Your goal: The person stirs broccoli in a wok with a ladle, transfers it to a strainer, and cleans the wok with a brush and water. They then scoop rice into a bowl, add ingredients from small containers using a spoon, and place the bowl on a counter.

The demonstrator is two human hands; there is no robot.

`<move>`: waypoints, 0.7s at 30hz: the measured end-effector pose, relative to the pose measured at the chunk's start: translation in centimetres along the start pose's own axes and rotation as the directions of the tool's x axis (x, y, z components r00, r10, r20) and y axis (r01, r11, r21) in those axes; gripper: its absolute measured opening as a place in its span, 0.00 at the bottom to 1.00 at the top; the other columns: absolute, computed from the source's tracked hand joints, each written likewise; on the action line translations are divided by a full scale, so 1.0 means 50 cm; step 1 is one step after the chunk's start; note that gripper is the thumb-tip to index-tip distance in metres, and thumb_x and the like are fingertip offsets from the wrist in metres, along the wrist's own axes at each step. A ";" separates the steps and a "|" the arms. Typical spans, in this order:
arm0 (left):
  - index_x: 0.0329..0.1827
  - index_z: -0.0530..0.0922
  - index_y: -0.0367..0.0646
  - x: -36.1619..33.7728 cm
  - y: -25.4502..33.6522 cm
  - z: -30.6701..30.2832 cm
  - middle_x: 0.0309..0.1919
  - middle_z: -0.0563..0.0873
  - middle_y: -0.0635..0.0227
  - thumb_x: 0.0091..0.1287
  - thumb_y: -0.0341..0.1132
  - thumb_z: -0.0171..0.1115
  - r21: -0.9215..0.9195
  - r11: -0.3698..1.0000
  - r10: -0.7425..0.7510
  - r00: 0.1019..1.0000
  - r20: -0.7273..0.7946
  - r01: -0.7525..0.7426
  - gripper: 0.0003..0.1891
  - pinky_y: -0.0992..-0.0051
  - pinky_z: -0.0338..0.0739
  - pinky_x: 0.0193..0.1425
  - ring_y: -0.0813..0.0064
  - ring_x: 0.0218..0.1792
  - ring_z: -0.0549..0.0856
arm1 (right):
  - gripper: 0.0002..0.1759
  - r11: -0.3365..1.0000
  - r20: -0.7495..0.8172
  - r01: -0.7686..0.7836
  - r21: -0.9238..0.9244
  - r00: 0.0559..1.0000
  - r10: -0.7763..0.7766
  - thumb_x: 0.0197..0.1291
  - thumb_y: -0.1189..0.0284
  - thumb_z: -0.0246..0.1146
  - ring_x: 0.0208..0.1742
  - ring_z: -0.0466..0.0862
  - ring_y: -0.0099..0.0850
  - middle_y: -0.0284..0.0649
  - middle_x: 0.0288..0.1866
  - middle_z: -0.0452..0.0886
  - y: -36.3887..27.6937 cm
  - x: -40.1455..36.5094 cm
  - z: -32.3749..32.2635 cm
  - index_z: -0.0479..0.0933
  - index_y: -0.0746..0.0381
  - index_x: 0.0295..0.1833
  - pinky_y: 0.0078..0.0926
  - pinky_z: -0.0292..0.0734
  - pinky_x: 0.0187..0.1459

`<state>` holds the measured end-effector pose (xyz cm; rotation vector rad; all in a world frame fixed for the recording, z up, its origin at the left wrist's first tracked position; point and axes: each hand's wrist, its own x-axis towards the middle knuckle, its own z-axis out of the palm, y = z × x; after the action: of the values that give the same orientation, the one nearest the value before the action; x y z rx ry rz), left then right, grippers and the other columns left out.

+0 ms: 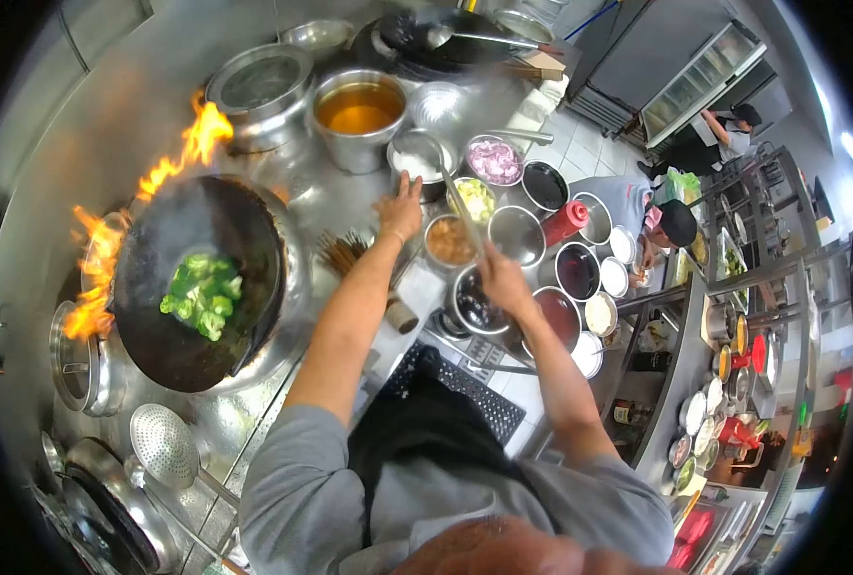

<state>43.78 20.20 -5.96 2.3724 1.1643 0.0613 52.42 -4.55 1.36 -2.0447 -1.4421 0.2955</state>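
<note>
My right hand point(505, 280) is wrapped round the handle of a long metal ladle point(457, 196), whose bowl end reaches over a pot of white contents point(417, 165). My left hand point(402, 209) lies at that pot's near rim with its fingers spread. Beside the pot stand a container of chopped yellow-green pieces point(474, 199) and a bowl of sliced purple onion point(494, 160). At the left, a large dark wok point(158, 326) holds green broccoli point(201, 295).
Flames point(91, 273) rise along the wok's far left edge. A pot of amber liquid point(359, 107) stands behind my left hand. A perforated skimmer point(166, 446) lies at the lower left. A red bottle point(565, 222) stands among sauce containers. Two other people are at the right.
</note>
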 end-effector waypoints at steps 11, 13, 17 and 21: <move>0.80 0.56 0.63 -0.001 0.008 0.001 0.83 0.45 0.72 0.70 0.32 0.43 -0.016 1.000 -0.009 1.000 -0.003 0.008 0.33 0.27 0.50 0.72 0.25 0.70 0.63 | 0.27 0.986 0.035 -0.164 0.014 0.986 0.164 0.70 0.69 0.57 0.47 0.81 0.66 0.68 0.42 0.81 0.011 0.021 0.014 0.66 0.64 0.72 0.56 0.77 0.47; 0.80 0.56 0.63 -0.004 0.011 -0.022 0.83 0.46 0.72 0.70 0.31 0.44 -0.015 1.000 -0.015 1.000 -0.007 0.015 0.33 0.27 0.50 0.72 0.25 0.70 0.63 | 0.25 0.982 0.048 -0.175 -0.065 0.983 0.179 0.70 0.68 0.57 0.47 0.82 0.62 0.66 0.42 0.82 0.019 0.017 0.026 0.68 0.65 0.70 0.54 0.78 0.47; 0.80 0.56 0.64 -0.006 0.011 -0.004 0.83 0.47 0.73 0.69 0.31 0.45 -0.026 0.999 -0.033 0.999 0.001 0.033 0.34 0.28 0.51 0.72 0.26 0.70 0.63 | 0.26 0.995 -0.051 0.036 0.097 0.998 -0.032 0.70 0.69 0.57 0.45 0.82 0.64 0.68 0.40 0.81 0.059 0.014 -0.002 0.67 0.65 0.71 0.55 0.77 0.46; 0.80 0.56 0.65 -0.004 0.010 -0.005 0.83 0.46 0.74 0.68 0.31 0.47 -0.012 1.000 -0.026 0.999 -0.021 0.025 0.35 0.28 0.51 0.72 0.26 0.71 0.63 | 0.26 0.994 0.013 -0.093 0.063 0.996 0.092 0.70 0.69 0.57 0.49 0.81 0.63 0.68 0.43 0.81 0.055 0.031 0.012 0.68 0.67 0.70 0.52 0.78 0.48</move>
<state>43.97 19.88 -5.49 2.3513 1.2006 0.0850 54.84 -3.54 -0.51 -2.0642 -1.3286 0.3854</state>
